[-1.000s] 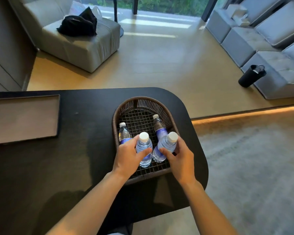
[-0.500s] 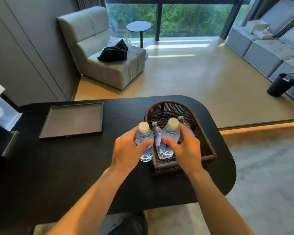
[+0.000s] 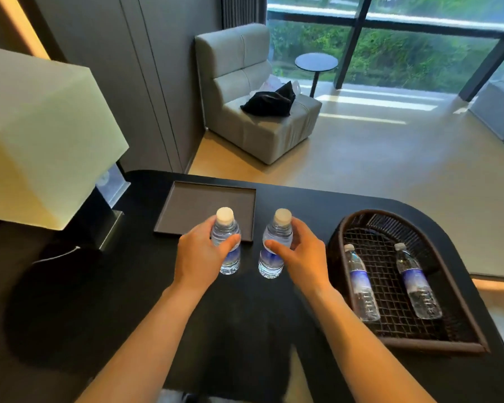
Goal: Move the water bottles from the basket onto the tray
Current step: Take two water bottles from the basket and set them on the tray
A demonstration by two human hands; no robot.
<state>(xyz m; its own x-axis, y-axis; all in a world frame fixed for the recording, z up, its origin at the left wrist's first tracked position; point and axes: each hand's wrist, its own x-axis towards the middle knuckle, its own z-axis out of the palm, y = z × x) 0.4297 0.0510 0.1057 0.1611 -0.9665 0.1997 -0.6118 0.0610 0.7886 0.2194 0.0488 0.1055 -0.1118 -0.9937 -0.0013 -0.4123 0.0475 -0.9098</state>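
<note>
My left hand (image 3: 200, 257) grips a small clear water bottle (image 3: 227, 228) with a white cap and blue label, held upright. My right hand (image 3: 301, 257) grips a second bottle (image 3: 275, 242) the same way. Both bottles hang above the black table, just in front of the near edge of the flat dark tray (image 3: 204, 205), which holds nothing. To the right stands the dark wicker basket (image 3: 419, 228) with two more bottles lying in it, one on the left (image 3: 360, 283) and one on the right (image 3: 416, 282).
A lamp with a large cream shade (image 3: 41, 135) and metal base stands at the table's left, its cord trailing on the top. The black table (image 3: 128, 301) has a rounded right end. Beyond it are a grey armchair (image 3: 253, 91) and open floor.
Both hands have lifted their bottles out of the basket and carried them left toward the tray. The view has swung left, bringing the lamp in.
</note>
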